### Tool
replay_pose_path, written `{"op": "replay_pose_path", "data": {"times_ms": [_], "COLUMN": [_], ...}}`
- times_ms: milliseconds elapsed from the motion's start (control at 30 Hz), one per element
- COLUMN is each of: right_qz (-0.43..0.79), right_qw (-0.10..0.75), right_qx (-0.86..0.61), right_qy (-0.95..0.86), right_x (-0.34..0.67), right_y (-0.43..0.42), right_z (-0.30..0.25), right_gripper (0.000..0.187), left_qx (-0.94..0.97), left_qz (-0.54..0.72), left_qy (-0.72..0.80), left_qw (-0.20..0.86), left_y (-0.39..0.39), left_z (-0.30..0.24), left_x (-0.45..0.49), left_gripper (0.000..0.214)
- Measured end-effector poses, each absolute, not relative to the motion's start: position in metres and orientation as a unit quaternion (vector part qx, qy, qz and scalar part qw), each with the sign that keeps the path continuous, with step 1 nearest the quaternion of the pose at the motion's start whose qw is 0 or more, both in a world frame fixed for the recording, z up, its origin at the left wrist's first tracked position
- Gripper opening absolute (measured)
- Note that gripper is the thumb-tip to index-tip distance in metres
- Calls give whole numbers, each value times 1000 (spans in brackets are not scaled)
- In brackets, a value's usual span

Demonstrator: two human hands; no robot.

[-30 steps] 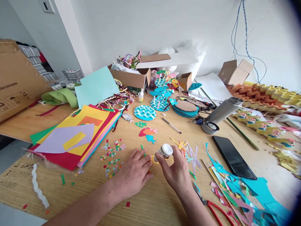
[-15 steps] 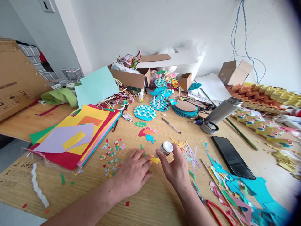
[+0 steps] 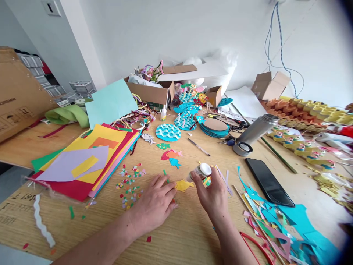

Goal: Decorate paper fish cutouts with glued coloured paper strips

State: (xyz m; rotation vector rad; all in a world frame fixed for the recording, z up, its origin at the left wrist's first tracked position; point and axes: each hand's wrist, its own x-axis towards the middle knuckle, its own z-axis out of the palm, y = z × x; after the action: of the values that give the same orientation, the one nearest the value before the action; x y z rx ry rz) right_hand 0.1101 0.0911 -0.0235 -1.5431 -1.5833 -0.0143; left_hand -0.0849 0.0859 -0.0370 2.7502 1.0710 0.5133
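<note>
While the left hand (image 3: pixel 157 200) lies palm down on the tabletop (image 3: pixel 176 239), its grip released and loosely spread at the edge of the yellow paper fish (image 3: pixel 183 185), the right hand (image 3: pixel 211 192) keeps its grip around a small white bottle (image 3: pixel 204 169), tilted near the tail. The yellow paper fish lies flat between the two hands, nearer the person than the blue paper fish (image 3: pixel 174 163), with scattered paper bits (image 3: pixel 130 181) left of the left hand.
</note>
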Motion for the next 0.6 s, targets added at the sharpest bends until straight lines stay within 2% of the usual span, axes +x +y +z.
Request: {"op": "replay_pose_path", "data": {"times_ms": [400, 600], "right_qz": [-31, -15], "right_qw": [418, 434], "right_qx": [-642, -619], "right_qy": [-642, -654], "right_x": [116, 110], "right_y": [91, 91], "right_z": [-28, -23], "right_gripper": [29, 23], "left_qx": [917, 917], "left_qz": [160, 162], "left_qy": [357, 357], "left_qw": [77, 73], "left_y": [86, 86], "left_z": [-31, -34], "left_x": [-85, -85], "left_gripper": [31, 32]}}
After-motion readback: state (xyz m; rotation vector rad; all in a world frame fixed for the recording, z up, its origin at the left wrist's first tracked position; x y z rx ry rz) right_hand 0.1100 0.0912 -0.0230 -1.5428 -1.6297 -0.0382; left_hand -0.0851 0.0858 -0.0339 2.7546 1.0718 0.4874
